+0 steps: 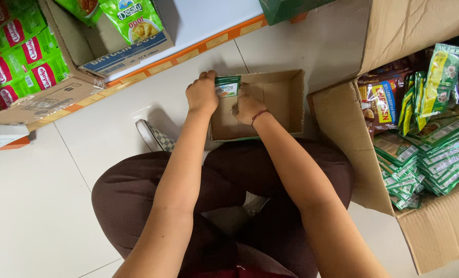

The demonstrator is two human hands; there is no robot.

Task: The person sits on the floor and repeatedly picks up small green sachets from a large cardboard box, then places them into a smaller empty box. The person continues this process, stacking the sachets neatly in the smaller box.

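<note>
Green and red snack packets (18,56) fill an open carton at far left, standing on the white tiled floor (39,206). Beside it, a second carton (131,49) holds yellow-green packets, resting against an orange-edged shelf (188,54).

Centre: person seated on the floor, dark brown trousers, one checkered shoe (155,136) showing below the left arm. Both bare forearms reach forward to a small brown cardboard box (286,103), open-topped, set on the floor just ahead of the knees.

Left hand (202,94): at the box's left wall, fingers curled over the rim; grip pressed together on a small green packet (227,86), which stands upright at the box's top-left corner, partly above the rim.

Right hand (248,107): inside the box, just beside the same packet, a red string band at the wrist. Fingers are turned away from the camera; cannot tell whether this grip is spread or closed, nor whether it touches the packet.

Rest of the small box's interior appears bare cardboard.

Right: a large open carton (435,231) with its flap raised, holding stacked green sachets (420,164) in rows and brown-red packets (381,103) at the back.
</note>
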